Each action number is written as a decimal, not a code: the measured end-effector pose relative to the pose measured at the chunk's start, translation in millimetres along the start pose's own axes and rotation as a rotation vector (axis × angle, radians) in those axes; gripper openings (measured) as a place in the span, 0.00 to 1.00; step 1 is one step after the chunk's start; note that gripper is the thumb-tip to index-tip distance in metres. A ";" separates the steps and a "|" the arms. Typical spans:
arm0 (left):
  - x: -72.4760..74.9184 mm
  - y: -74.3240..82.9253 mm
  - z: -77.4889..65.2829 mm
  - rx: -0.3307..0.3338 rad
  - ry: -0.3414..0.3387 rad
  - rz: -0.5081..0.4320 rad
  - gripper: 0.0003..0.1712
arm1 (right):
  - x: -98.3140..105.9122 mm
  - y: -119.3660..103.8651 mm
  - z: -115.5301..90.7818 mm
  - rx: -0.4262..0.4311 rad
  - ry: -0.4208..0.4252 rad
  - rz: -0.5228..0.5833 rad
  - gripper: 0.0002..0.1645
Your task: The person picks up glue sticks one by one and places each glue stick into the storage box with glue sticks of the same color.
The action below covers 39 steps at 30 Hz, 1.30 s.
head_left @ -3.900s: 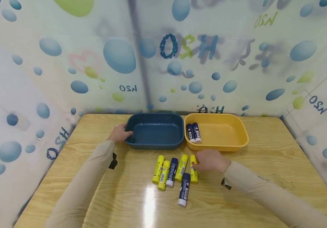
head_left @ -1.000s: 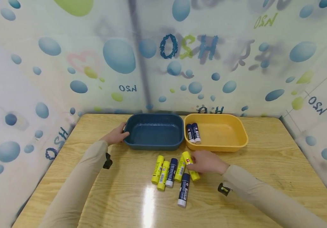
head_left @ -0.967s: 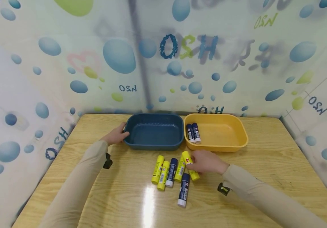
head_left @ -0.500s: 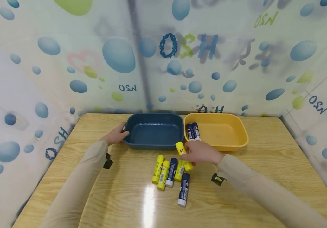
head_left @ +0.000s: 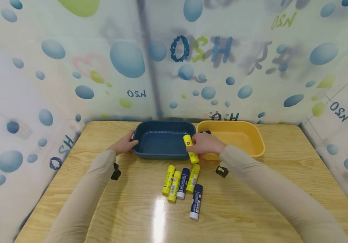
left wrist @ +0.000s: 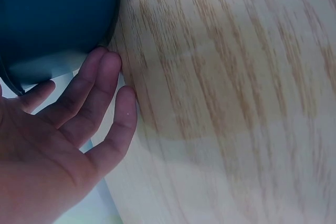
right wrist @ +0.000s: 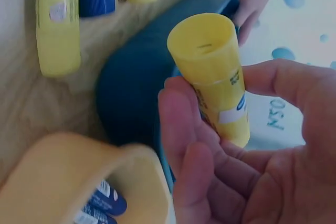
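Note:
A yellow glue stick (head_left: 191, 149) is pinched between the thumb and fingers of my right hand (head_left: 208, 143), over the right end of the blue tray (head_left: 163, 157). In the right wrist view the glue stick (right wrist: 212, 72) stands tilted, one end facing the camera. My left hand (head_left: 123, 143) holds the tray's left end, thumb over the rim and fingers along the outer wall, as the left wrist view shows on the blue tray (left wrist: 58, 19). On the table lie three yellow glue sticks (head_left: 168, 180) and two dark blue glue sticks (head_left: 196, 202).
Right beside the blue tray stands a yellow tray (head_left: 240, 157), partly covered by my right hand. Dark blue glue sticks (right wrist: 107, 198) lie inside it. Both trays sit at the back of the wooden table (head_left: 125, 209), against a patterned curtain (head_left: 174, 84).
My right hand has picked a yellow glue stick off the table and carried it up and left to the blue tray's right end. The left hand stays at the blue tray's rim.

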State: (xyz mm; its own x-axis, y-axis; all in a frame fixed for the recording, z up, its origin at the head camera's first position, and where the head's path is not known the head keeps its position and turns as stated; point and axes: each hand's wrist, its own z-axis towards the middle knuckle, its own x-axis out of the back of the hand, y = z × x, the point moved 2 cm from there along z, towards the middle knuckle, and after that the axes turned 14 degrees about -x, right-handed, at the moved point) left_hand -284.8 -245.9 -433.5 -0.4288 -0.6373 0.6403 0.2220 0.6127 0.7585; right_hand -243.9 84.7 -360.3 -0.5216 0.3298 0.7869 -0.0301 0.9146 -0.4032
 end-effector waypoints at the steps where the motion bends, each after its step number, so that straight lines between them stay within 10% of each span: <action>1: 0.1 -0.3 -0.1 0.001 -0.001 0.000 0.33 | 2.2 0.0 3.2 -0.006 -0.005 0.004 0.16; 39: -6.4 -3.0 -0.5 0.084 0.037 -0.166 0.32 | 8.2 -28.0 110.3 -0.299 -0.080 -0.009 0.22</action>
State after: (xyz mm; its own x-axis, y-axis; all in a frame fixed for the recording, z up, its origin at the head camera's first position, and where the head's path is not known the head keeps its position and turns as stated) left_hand -282.3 -243.8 -439.9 -0.4210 -0.7486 0.5121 0.0760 0.5335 0.8424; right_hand -341.4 36.0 -394.0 -0.5883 0.3129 0.7457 0.2112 0.9495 -0.2319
